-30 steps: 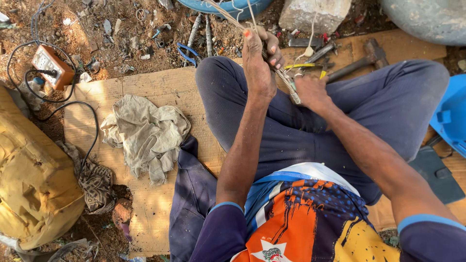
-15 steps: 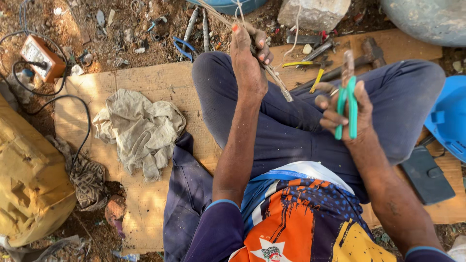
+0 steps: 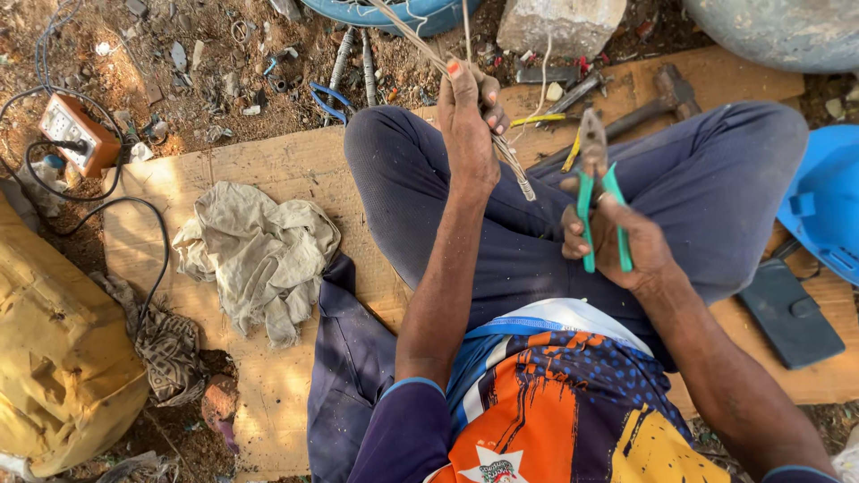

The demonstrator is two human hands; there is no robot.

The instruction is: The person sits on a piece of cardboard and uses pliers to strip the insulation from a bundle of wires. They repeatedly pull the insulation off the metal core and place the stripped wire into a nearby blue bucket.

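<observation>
Right hand now grips green-handled pliers, nose up, lifted off the cardboard sheet; a second ago it was down at the cable end without them. Left hand stays clenched on the twisted cable bundle, stripped end pointing toward the pliers, just apart. Looks like the tool is ready for the cable end. Hammer lies beyond the pliers on the cardboard, crumpled rag left on it, socket box off its far left corner.

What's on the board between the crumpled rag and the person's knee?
Nothing: in the head view, bare wooden board separates the rag from the knee.
</observation>
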